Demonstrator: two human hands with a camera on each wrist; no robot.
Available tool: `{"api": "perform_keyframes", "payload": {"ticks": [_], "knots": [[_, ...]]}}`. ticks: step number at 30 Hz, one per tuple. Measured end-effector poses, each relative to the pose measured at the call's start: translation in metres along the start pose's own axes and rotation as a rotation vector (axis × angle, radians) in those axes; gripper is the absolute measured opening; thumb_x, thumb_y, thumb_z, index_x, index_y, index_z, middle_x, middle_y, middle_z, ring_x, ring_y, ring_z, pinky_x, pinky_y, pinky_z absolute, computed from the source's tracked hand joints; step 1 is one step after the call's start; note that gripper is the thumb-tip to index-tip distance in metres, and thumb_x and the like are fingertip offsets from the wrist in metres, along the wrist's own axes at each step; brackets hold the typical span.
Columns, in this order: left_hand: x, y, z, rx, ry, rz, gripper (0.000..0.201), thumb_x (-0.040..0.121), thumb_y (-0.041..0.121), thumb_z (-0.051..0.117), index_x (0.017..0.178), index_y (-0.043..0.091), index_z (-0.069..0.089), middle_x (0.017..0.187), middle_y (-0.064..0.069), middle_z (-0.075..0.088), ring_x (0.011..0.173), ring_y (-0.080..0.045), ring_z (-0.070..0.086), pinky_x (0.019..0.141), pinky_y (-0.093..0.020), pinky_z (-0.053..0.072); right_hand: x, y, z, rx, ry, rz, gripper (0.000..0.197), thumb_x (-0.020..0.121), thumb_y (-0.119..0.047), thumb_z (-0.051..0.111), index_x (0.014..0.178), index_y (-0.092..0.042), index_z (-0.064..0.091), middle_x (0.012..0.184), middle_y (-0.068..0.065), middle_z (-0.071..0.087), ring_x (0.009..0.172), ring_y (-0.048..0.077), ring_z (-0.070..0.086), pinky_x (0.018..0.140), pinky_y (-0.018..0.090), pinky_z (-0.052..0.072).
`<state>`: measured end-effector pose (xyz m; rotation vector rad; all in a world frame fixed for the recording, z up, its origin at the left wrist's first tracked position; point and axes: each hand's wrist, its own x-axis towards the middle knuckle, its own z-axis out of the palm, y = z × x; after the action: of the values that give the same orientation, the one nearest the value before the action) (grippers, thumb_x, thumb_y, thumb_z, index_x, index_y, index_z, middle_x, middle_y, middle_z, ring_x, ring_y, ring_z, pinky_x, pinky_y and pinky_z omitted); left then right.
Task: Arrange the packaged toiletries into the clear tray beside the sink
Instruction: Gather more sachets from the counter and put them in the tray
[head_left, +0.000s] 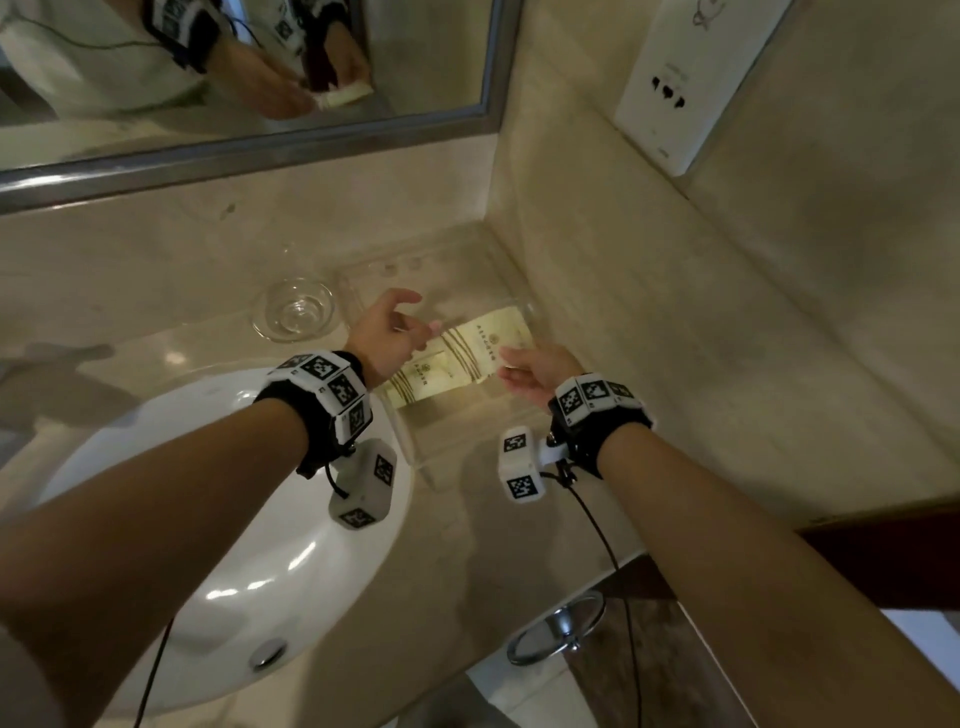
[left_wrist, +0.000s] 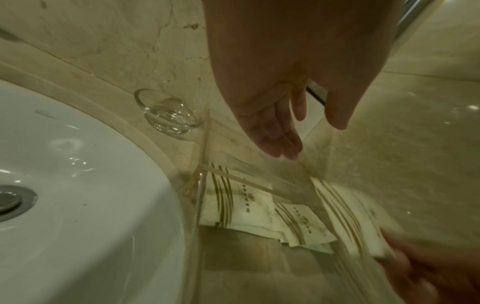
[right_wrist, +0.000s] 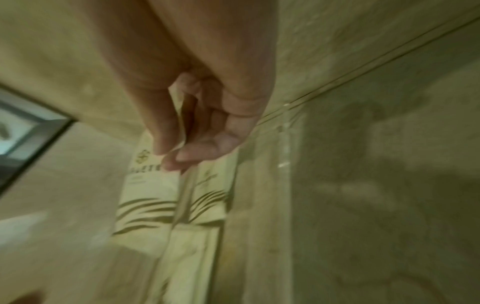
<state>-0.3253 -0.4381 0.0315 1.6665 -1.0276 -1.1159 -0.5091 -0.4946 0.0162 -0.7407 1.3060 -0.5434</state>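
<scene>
A clear tray (head_left: 415, 449) (left_wrist: 205, 139) sits in the counter corner to the right of the sink. Cream packets with gold stripes lie in it, a small packet (head_left: 426, 376) (left_wrist: 233, 203) nearest the sink. My right hand (head_left: 506, 359) (right_wrist: 171, 158) pinches the near edge of a larger cream packet (head_left: 485, 338) (right_wrist: 148, 185) (left_wrist: 348, 216) between thumb and fingers, low over the tray. My left hand (head_left: 415, 317) (left_wrist: 311, 135) hovers above the tray's far part with fingers straight and holds nothing.
A white sink (head_left: 234, 519) (left_wrist: 78, 185) is at the left, with a small glass dish (head_left: 293, 312) (left_wrist: 168, 115) behind it next to the tray. Marble walls close the corner. A mirror (head_left: 249, 78), a white wall panel (head_left: 675, 78) and a chrome ring (head_left: 556, 629) are around.
</scene>
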Motion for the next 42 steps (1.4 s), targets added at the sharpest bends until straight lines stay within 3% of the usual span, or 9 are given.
{"api": "perform_keyframes", "payload": {"ticks": [4, 7, 14, 18, 26, 32, 36, 40, 42], "knots": [[0.007, -0.010, -0.005, 0.027, -0.014, -0.060, 0.041, 0.088, 0.019, 0.060, 0.126, 0.012, 0.045, 0.089, -0.004, 0.059, 0.076, -0.019, 0.059, 0.073, -0.030, 0.048, 0.011, 0.012, -0.028, -0.059, 0.175, 0.071, 0.013, 0.087, -0.001, 0.061, 0.075, -0.002, 0.056, 0.070, 0.009, 0.059, 0.046, 0.009, 0.059, 0.036, 0.015, 0.048], [0.014, -0.017, -0.009, 0.029, -0.006, -0.109, 0.036, 0.089, 0.012, 0.058, 0.123, 0.009, 0.048, 0.087, -0.005, 0.060, 0.067, -0.014, 0.057, 0.065, -0.024, 0.045, 0.022, 0.017, -0.036, -0.065, 0.239, 0.103, 0.017, 0.088, 0.002, 0.058, 0.072, -0.001, 0.054, 0.068, 0.011, 0.058, 0.056, 0.013, 0.055, 0.038, 0.017, 0.051], [0.023, -0.027, -0.011, 0.007, 0.007, -0.136, 0.020, 0.089, 0.000, 0.052, 0.106, 0.011, 0.051, 0.074, -0.002, 0.060, 0.054, -0.007, 0.058, 0.056, -0.016, 0.046, 0.048, 0.014, -0.019, -0.040, 0.215, 0.120, 0.016, 0.088, 0.002, 0.059, 0.072, 0.002, 0.054, 0.062, 0.011, 0.059, 0.049, 0.014, 0.057, 0.042, 0.021, 0.053], [0.029, -0.034, -0.011, 0.029, 0.013, -0.149, 0.020, 0.089, -0.001, 0.050, 0.104, 0.011, 0.052, 0.072, -0.002, 0.060, 0.039, 0.005, 0.055, 0.047, -0.008, 0.043, 0.062, 0.010, -0.013, -0.057, 0.210, 0.095, 0.018, 0.087, 0.002, 0.060, 0.070, 0.002, 0.055, 0.042, 0.007, 0.059, 0.027, 0.007, 0.051, 0.037, 0.018, 0.051], [0.034, -0.038, -0.014, 0.044, 0.021, -0.166, 0.017, 0.089, 0.001, 0.052, 0.102, 0.011, 0.054, 0.072, -0.002, 0.061, 0.041, 0.004, 0.055, 0.057, -0.018, 0.043, 0.073, 0.007, -0.011, -0.024, 0.210, 0.069, 0.010, 0.088, 0.001, 0.059, 0.080, 0.004, 0.055, 0.073, 0.014, 0.059, 0.050, 0.015, 0.060, 0.043, 0.024, 0.056], [0.028, -0.027, -0.026, 0.038, 0.025, -0.119, 0.014, 0.090, 0.004, 0.053, 0.102, 0.011, 0.054, 0.073, -0.001, 0.060, 0.055, -0.005, 0.058, 0.052, -0.010, 0.044, 0.058, -0.004, -0.006, -0.319, 0.311, 0.046, 0.035, 0.094, -0.020, 0.053, 0.111, 0.010, 0.058, 0.083, 0.015, 0.066, 0.070, 0.026, 0.065, 0.086, 0.042, 0.055], [0.014, -0.017, -0.051, 0.047, 0.081, -0.053, 0.012, 0.090, 0.005, 0.052, 0.100, 0.012, 0.056, 0.071, 0.001, 0.060, 0.041, 0.009, 0.055, 0.050, -0.009, 0.042, 0.032, -0.021, 0.014, -0.573, 0.489, -0.052, 0.058, 0.091, -0.048, 0.042, 0.110, 0.004, 0.058, 0.102, 0.014, 0.064, 0.098, 0.029, 0.064, 0.081, 0.039, 0.050], [-0.011, -0.010, -0.090, 0.048, 0.149, -0.011, 0.014, 0.090, 0.005, 0.051, 0.089, 0.017, 0.058, 0.071, 0.001, 0.060, 0.040, 0.008, 0.054, 0.052, -0.013, 0.042, 0.003, -0.039, 0.072, -0.694, 0.387, -0.344, 0.049, 0.099, -0.039, 0.034, 0.070, -0.005, 0.053, 0.068, 0.007, 0.052, 0.067, 0.025, 0.049, 0.063, 0.030, 0.036], [-0.028, -0.010, -0.117, 0.033, 0.200, 0.001, 0.023, 0.090, 0.005, 0.051, 0.078, 0.024, 0.056, 0.070, 0.001, 0.060, 0.040, 0.008, 0.054, 0.050, -0.011, 0.041, -0.011, -0.039, 0.114, -0.705, 0.280, -0.448, 0.045, 0.099, -0.038, 0.036, 0.071, -0.007, 0.052, 0.067, 0.006, 0.052, 0.070, 0.023, 0.049, 0.062, 0.029, 0.038]]}}
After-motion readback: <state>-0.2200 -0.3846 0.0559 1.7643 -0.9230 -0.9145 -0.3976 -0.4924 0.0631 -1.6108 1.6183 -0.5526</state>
